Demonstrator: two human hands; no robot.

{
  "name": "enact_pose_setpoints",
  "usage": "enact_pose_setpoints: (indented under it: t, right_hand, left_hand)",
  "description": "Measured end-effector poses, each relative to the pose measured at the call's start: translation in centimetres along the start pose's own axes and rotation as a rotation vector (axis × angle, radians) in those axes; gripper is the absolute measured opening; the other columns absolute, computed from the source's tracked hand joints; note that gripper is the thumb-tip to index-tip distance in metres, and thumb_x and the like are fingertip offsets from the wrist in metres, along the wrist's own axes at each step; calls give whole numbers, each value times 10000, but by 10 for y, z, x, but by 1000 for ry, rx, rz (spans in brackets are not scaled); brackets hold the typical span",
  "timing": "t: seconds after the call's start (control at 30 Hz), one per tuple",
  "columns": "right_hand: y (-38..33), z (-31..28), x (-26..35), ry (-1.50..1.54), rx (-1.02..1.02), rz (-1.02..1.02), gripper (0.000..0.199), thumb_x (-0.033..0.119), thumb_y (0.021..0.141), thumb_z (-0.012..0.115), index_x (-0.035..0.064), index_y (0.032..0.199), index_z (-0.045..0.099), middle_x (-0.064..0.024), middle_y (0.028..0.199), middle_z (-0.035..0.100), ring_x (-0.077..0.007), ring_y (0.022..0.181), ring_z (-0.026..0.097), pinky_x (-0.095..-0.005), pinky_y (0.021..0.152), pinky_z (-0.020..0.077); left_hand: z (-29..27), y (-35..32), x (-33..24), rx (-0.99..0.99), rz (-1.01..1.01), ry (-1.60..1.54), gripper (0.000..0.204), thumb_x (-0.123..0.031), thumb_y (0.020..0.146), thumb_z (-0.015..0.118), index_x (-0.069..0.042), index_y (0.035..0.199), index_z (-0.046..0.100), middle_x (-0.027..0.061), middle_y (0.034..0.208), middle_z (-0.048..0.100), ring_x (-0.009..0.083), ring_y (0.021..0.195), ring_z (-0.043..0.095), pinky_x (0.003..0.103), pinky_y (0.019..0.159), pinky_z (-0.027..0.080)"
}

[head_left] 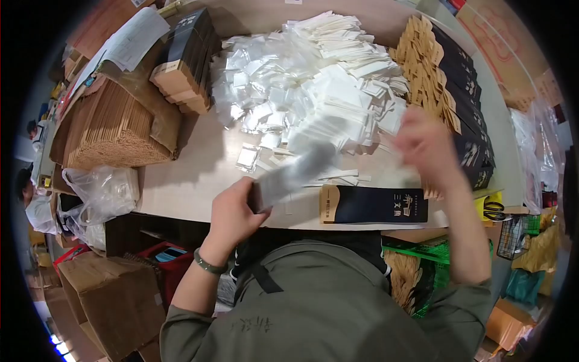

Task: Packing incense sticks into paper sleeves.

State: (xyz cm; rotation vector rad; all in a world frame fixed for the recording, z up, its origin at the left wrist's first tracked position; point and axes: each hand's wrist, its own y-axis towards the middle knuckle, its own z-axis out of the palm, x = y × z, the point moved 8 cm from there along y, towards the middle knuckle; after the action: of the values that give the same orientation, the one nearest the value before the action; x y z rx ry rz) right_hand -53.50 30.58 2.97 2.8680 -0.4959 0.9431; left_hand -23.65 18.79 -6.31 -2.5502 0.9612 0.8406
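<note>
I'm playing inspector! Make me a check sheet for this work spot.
Surface: pale table, with a heap of white packets.
Things: blurred grey thing in the left hand; dark packet flat near the front edge.
Clutter: plastic bag at left, scissors at right.
Hands: left closed on the grey thing; right hand blurred, grip can't be told.
Cables: nothing seen.
Surroundings: carton lower left, green crate lower right.

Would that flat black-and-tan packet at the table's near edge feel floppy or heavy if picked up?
The packet probably weighs little, as it looks thin. It may bend slightly but seems fairly stiff, its edges lying straight.
</note>
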Motion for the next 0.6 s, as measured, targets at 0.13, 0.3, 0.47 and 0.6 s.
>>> enact_pose_setpoints:
  t: [0.13, 0.3, 0.47, 0.6]
  right_hand:
    - [-34, -1, -38, -356, -183, -271, 296, 242, 695, 837, 63, 798, 624, -166, 1234, 609, -340, 1175, 550, -452, 1015, 409]
    - [-60, 155, 8, -28, 157, -494, 426, 349, 725, 790, 3, 921, 637, -241, 1252, 563, -417, 1179, 524, -490, 1006, 419]
    - [-61, 142, 24, -178, -62, -280, 344, 367, 819, 702, 29, 841, 642, -178, 973, 648, -345, 913, 620, -419, 737, 513]
    - [-44, 169, 7, -300, 208, 78, 331, 352, 864, 672, 37, 765, 645, -169, 727, 670, -340, 701, 674, -449, 616, 531]
  left_hand:
    - [57, -19, 15, 348, -69, -418, 413, -289, 775, 793, -10, 1004, 593, 133, 827, 633, 218, 758, 606, 334, 733, 499]
    - [89, -38, -88, 594, 399, -542, 516, -169, 783, 786, 3, 1207, 548, 181, 1200, 583, 247, 1117, 570, 321, 973, 448]
    - [82, -31, -18, 583, -149, -586, 342, -183, 753, 765, -2, 974, 575, 70, 811, 603, 143, 771, 555, 322, 709, 479]
    - [64, 23, -9, 181, -85, -338, 329, -195, 758, 756, -4, 922, 544, 96, 791, 575, 183, 736, 556, 326, 699, 476]
